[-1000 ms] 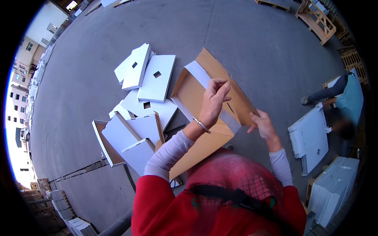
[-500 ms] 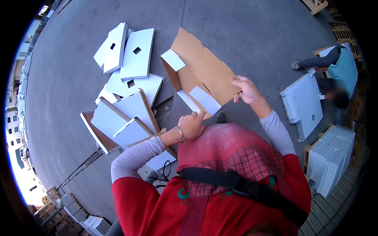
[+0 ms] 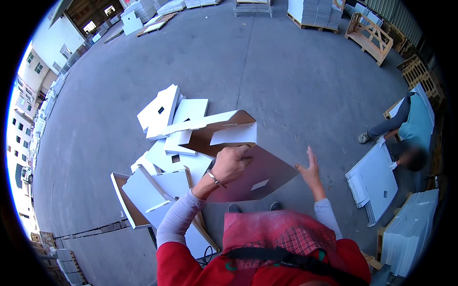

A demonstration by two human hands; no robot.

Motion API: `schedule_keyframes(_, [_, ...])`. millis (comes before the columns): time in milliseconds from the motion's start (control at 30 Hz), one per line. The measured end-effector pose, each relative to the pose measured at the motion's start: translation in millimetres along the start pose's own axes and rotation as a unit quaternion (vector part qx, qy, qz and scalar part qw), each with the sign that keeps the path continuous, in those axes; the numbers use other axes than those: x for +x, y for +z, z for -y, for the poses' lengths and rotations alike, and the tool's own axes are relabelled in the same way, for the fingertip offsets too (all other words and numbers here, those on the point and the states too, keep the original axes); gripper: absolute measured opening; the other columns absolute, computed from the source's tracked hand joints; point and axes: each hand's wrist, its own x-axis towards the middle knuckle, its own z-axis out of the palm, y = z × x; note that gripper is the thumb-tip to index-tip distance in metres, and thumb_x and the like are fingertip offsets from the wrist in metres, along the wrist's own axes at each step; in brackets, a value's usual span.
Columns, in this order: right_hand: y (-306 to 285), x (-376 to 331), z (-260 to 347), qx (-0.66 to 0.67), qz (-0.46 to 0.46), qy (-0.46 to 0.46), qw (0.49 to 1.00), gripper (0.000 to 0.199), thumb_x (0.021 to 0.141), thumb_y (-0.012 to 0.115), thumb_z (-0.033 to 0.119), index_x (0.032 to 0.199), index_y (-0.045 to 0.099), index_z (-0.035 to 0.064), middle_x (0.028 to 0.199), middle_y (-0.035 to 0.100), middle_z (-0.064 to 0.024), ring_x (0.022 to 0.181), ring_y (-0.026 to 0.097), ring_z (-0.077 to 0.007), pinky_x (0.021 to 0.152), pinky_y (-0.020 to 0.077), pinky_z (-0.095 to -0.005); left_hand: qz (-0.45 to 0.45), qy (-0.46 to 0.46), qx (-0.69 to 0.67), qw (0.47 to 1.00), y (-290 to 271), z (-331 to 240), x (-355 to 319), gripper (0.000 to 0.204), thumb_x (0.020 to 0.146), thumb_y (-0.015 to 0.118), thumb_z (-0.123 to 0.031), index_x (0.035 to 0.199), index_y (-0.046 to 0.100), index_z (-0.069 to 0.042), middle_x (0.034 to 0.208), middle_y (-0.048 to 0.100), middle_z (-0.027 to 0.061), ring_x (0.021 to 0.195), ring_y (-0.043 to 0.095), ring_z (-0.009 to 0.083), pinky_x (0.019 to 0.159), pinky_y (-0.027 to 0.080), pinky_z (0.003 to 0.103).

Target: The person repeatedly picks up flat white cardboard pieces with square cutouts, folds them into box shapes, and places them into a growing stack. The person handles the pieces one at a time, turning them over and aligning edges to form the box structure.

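A flat cardboard box (image 3: 269, 171), white outside and brown inside, hangs upright in front of me with its open side up and a small slot in its near face. My left hand (image 3: 230, 167) is closed on the box's top edge, its fingertips partly hidden inside. At the box's right corner, my right hand (image 3: 312, 177) has its fingers spread; the thumb is close to the corner, and I cannot tell whether it touches. To the left, several white boxes (image 3: 179, 155) lie in a loose pile on the floor, some with a square hole.
At right, a person in a teal shirt (image 3: 415, 121) bends over white flat cartons (image 3: 377, 183). A stack of white sheets (image 3: 409, 233) stands nearer on that side. Wooden pallets (image 3: 420, 76) and a wooden frame (image 3: 368, 40) stand farther off, with loaded pallets (image 3: 315, 16) at the back.
The box has turned from its brown inside to its white outside facing me. My right hand has let go of its edge, and my left hand has risen with it. The view has tilted up.
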Motion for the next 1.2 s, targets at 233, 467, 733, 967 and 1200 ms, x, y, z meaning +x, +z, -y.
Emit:
schedule_keyframes(233, [-20,-38,-123,0.213,-0.145,0.322,0.911,0.099,0.078,0.078,0.021,0.152,0.014,0.0123,0.145,0.033,-0.0230,0.129,0.042,-0.0333,0.101,0.0409,-0.0415,-0.084,-0.009,-0.233,0.969,-68,-93,-21,0.027,0.088,0.063,-0.006,0.114,0.062,0.001,0.100,0.067,0.0064,0.093,0.060,0.0145,0.084,0.048,0.030])
schedule_keyframes(467, [-69,49,-142,0.234,-0.245,0.140,0.930,0.105,0.073,0.080,0.018,0.152,0.011,0.0110,0.141,0.038,-0.0171,0.128,0.042,-0.0278,0.102,0.0374,-0.0387,-0.188,0.178,-0.275,0.926,-86,-93,-46,0.032,0.073,0.081,-0.007,0.103,0.070,-0.004,0.096,0.070,0.0061,0.088,0.065,0.0150,0.080,0.053,0.030])
schedule_keyframes(733, [-182,69,-39,0.350,-0.306,0.076,0.882,0.090,0.087,0.062,0.026,0.153,0.002,0.0132,0.139,0.046,-0.0080,0.128,0.043,-0.0212,0.106,0.0260,-0.0391,-0.381,0.256,-0.271,0.846,-104,-44,-66,0.045,0.071,0.083,-0.012,0.111,0.066,-0.004,0.104,0.070,0.0066,0.095,0.065,0.0161,0.080,0.054,0.030])
schedule_keyframes(967, [-168,81,-165,0.401,-0.147,0.112,0.897,0.056,0.088,0.064,0.032,0.134,0.042,0.0087,0.115,0.056,-0.0030,0.107,0.054,-0.0178,0.090,0.0416,-0.0371,-0.522,0.123,-0.129,0.834,-113,7,-76,0.026,0.086,0.067,-0.006,0.108,0.062,0.007,0.097,0.067,0.0148,0.085,0.061,0.0221,0.079,0.052,0.036])
schedule_keyframes(1200, [-151,52,-124,0.451,-0.131,0.109,0.876,0.034,0.083,0.074,0.032,0.101,0.063,0.0052,0.093,0.063,0.0000,0.088,0.058,-0.0103,0.079,0.0472,-0.0281,-0.399,0.058,-0.161,0.901,-121,-20,-44,0.038,0.092,0.063,-0.023,0.121,0.056,0.002,0.104,0.064,0.0118,0.092,0.063,0.0200,0.080,0.052,0.031])
